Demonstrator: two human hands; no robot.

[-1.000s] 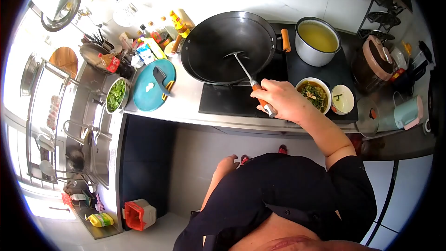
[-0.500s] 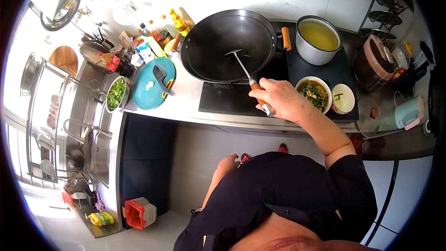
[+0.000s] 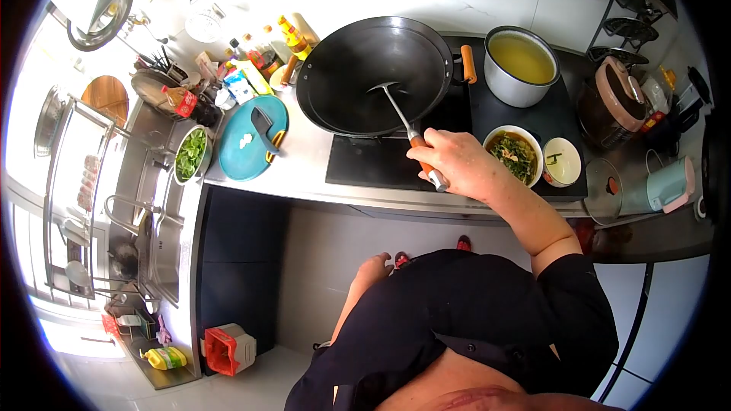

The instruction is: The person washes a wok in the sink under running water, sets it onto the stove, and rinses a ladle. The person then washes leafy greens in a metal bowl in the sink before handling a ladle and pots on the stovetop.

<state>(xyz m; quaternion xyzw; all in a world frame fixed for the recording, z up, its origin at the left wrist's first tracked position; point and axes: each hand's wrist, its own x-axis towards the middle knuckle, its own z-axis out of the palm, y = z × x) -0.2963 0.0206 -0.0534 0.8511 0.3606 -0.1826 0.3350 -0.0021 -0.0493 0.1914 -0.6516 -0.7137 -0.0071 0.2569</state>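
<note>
My right hand [image 3: 459,162] is closed around the wooden handle of a metal wok spatula [image 3: 401,116]. The spatula's head rests inside a large dark wok [image 3: 358,53] on the stove, its shaft leaning over the near rim. No food shows in the wok. My left hand [image 3: 373,267] hangs low beside my body, away from the counter. Its fingers look loosely apart with nothing in them. Close to my right hand stands a white bowl of cooked greens in broth [image 3: 515,155], and beside it a smaller bowl [image 3: 562,162] with a bit of green inside.
A pot of yellowish liquid [image 3: 522,61] stands right of the wok. Left of it, a teal cutting board [image 3: 232,154] carries a dark-bladed knife [image 3: 264,128] and white pieces. Leafy greens [image 3: 190,154] fill a bowl near the sink [image 3: 164,247]. Bottles line the wall; a rice cooker [image 3: 609,103] sits far right.
</note>
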